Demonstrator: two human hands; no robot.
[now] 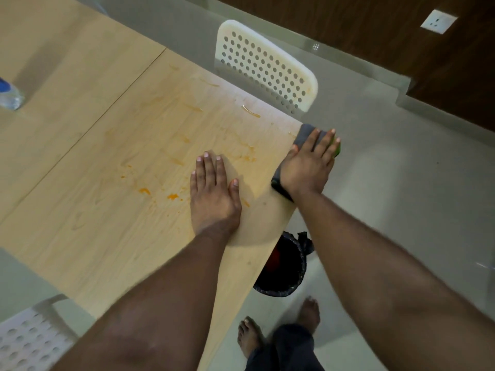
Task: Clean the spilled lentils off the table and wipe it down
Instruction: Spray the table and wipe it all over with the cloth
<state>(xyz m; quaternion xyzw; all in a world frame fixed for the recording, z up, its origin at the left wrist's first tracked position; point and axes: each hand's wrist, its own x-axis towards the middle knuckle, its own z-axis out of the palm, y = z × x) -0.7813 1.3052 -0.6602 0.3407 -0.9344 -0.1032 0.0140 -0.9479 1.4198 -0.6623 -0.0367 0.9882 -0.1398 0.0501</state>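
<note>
Two white perforated chairs (265, 68) flank one wooden table (80, 145), streaked with orange lentil smears (171, 196). Your left hand (214, 194) lies flat, fingers straight, right of those smears. Your right hand (308, 164) presses one grey cloth (305, 131) flat at the table's right edge, its length along that edge. One bin (284, 269) stands below on grey tile.

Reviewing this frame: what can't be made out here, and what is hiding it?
Head view only:
- cloth: mostly covered by the right hand; a green bit at the fingertips can't be identified.
- bin: partly hidden under the table edge; contents dark.
- bottle: cut off by the left frame edge.
- Tabletop under the left hand: hidden.
</note>
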